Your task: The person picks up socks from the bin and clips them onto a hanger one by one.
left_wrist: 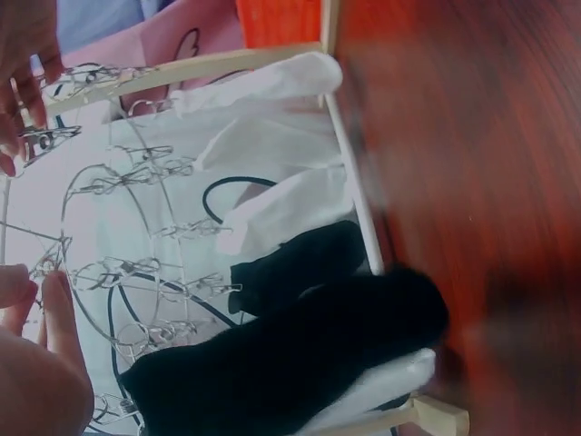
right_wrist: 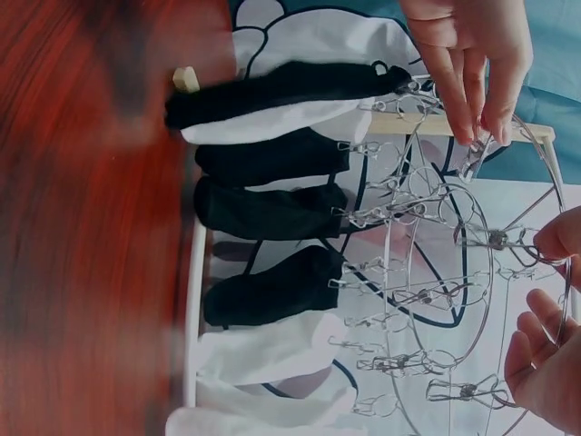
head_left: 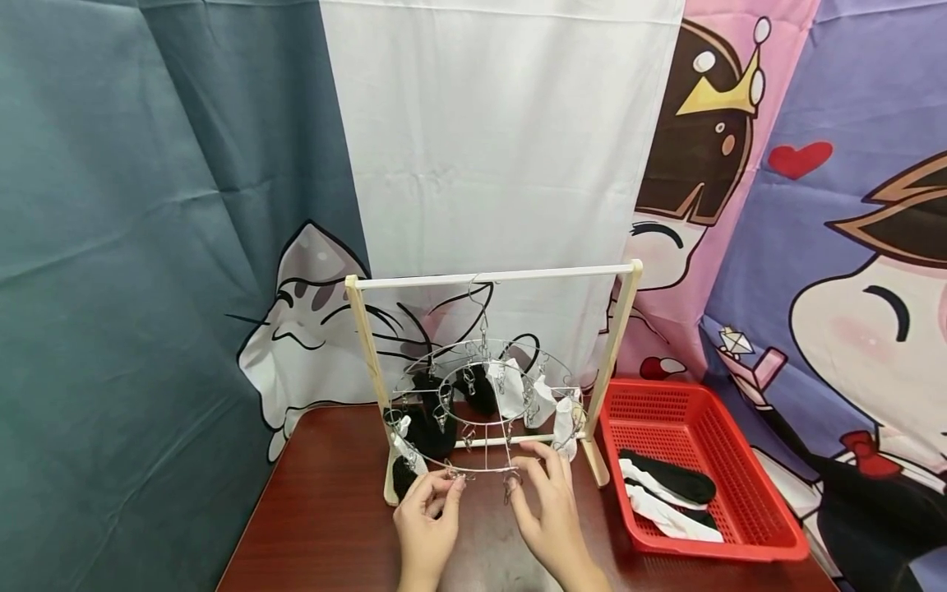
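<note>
A round wire sock hanger (head_left: 486,469) hangs by its hook from a rack, with metal clothes pegs around its rings. Black socks (right_wrist: 272,286) and white socks (left_wrist: 263,86) dangle from pegs along its back and sides. At the front of the outer ring, my left hand (head_left: 429,522) pinches a metal clothes peg (right_wrist: 474,159) between thumb and fingertips. To its right, my right hand (head_left: 549,514) has its thumb against another peg (right_wrist: 497,239). Its other fingers are spread apart from the thumb, by the rim. No sock is in either hand.
The rack (head_left: 620,345) has wooden legs and a white top bar, standing on a brown table (head_left: 318,510). A red basket (head_left: 762,501) at the right contains black and white socks (head_left: 669,485). Printed curtains hang behind and on both sides.
</note>
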Motion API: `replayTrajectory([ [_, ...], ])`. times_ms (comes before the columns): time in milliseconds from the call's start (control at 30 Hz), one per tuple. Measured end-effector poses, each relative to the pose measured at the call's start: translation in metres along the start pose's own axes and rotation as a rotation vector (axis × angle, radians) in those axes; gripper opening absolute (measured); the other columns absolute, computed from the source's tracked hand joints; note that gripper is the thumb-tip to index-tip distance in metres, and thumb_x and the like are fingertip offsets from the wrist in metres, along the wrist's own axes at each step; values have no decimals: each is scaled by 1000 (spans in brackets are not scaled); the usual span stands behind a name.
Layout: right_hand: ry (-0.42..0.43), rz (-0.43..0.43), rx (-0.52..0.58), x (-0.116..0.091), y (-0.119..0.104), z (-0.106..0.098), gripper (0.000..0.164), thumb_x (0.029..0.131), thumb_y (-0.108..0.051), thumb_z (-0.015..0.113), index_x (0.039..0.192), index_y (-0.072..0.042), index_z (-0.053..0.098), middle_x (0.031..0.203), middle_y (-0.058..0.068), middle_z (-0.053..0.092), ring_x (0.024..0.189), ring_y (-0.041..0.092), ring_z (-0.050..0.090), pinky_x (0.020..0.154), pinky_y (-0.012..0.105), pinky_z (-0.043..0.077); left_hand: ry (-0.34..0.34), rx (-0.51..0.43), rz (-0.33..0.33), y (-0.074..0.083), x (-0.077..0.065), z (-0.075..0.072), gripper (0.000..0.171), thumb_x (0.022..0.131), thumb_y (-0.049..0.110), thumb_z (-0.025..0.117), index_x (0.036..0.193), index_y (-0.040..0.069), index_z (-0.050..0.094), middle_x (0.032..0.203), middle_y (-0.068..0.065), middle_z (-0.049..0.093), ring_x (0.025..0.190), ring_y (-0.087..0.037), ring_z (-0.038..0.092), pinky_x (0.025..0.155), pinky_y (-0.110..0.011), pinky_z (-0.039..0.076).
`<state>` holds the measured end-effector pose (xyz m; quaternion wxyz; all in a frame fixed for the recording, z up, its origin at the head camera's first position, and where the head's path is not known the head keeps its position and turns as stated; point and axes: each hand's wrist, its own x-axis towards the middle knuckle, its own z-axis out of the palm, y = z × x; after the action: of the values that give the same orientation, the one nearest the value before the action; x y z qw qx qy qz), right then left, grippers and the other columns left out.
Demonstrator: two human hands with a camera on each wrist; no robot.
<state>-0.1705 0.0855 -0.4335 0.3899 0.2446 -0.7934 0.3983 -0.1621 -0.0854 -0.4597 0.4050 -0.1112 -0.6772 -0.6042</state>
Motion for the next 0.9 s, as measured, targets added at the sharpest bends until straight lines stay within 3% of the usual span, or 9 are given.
replayTrajectory([
  [100, -2, 7, 0, -1, 0, 0, 29, 79, 0, 69, 102, -17, 67, 127, 6, 56, 108, 24, 47, 88, 34, 37, -6, -35, -71, 3, -1, 0, 19, 79, -12, 73, 78, 1, 59, 83, -16, 66, 70, -16, 71, 59, -24, 58],
  [167, -4, 12, 1, -2, 1, 0, 28, 79, 0, 69, 102, -16, 67, 127, 6, 56, 109, 25, 47, 88, 34, 37, -15, -33, -82, 4, -1, 0, 21, 79, -12, 73, 86, -5, 54, 81, -16, 66, 67, -17, 71, 58, -23, 58],
  [333, -13, 21, -1, -2, 2, -1, 31, 79, 1, 69, 104, -18, 66, 127, 6, 56, 109, 24, 47, 88, 33, 37, -30, 21, -39, 7, -1, 1, 34, 75, -20, 70, 100, -11, 48, 80, -14, 67, 63, -18, 69, 57, -22, 57],
  [467, -18, 7, 9, -1, 2, -3, 37, 79, 0, 69, 112, -18, 65, 128, 9, 56, 111, 23, 47, 92, 32, 37, -34, 46, -27, 18, 2, 2, 26, 74, -26, 66, 94, -11, 59, 80, -16, 66, 59, -20, 68, 54, -23, 57],
  [533, -6, -11, 21, 0, 4, -4, 43, 80, -1, 68, 120, -15, 64, 133, 12, 53, 117, 25, 47, 100, 29, 35, -35, 39, -21, 27, 4, 2, 22, 74, -27, 64, 90, -11, 61, 81, -18, 65, 58, -21, 67, 53, -24, 57],
  [700, 148, -10, -32, 0, 31, -18, 50, 80, -3, 65, 130, -2, 57, 142, 19, 46, 126, 38, 44, 114, 33, 29, -24, 24, 16, 38, 7, 0, 20, 75, -27, 63, 88, -11, 61, 77, -19, 63, 56, -21, 66, 52, -21, 56],
  [767, 224, 64, -136, -4, 55, -28, 49, 79, 0, 63, 127, 3, 57, 139, 23, 48, 121, 43, 46, 107, 44, 35, -21, 28, 6, 40, 8, -1, 21, 75, -27, 63, 88, -11, 61, 76, -18, 64, 56, -22, 65, 52, -21, 55],
  [833, 246, 236, -261, -13, 81, -41, 48, 76, 1, 62, 123, 6, 57, 136, 26, 48, 118, 46, 45, 96, 55, 37, -24, 33, -19, 41, 8, -2, 21, 75, -28, 62, 87, -11, 60, 75, -17, 64, 56, -24, 65, 51, -24, 56],
  [900, 140, 491, -376, -23, 108, -57, 45, 76, 1, 60, 120, 8, 56, 136, 28, 45, 120, 50, 40, 88, 63, 34, -27, 43, -29, 42, 8, -2, 21, 74, -28, 61, 86, -10, 60, 75, -15, 65, 55, -27, 65, 50, -27, 56],
])
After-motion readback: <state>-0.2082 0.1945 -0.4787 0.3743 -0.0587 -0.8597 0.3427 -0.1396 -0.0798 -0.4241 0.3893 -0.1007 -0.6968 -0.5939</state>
